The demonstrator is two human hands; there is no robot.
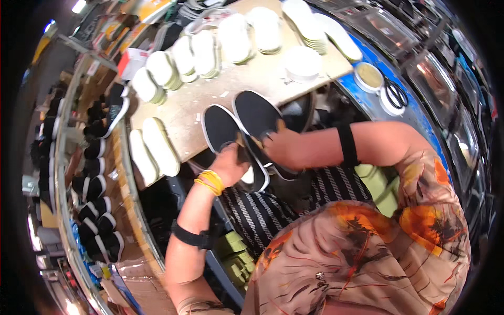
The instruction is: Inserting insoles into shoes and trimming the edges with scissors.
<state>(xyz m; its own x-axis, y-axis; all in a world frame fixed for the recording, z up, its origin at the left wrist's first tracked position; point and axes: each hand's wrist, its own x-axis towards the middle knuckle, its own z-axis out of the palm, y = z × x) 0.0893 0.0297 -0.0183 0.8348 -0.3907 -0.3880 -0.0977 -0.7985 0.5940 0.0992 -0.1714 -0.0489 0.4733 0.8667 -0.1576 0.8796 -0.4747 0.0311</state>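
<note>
A pair of black slip-on shoes with white sole edges is held side by side over the near edge of the workbench, toes pointing away from me. My left hand (231,165), with yellow bands at its wrist, is closed around the opening of the left shoe (219,125). The right shoe (257,111) is gripped near its opening by my right hand (282,146). Something white shows at the heel end of the left shoe. My fingers are partly hidden inside the shoes and slightly blurred.
Stacks of white insoles (234,39) line the bench (210,94), with a loose pair (155,149) at its left end. A white tub (368,77) and black-handled scissors (395,94) sit on a blue surface at right. More black shoes (97,220) fill a rack at left.
</note>
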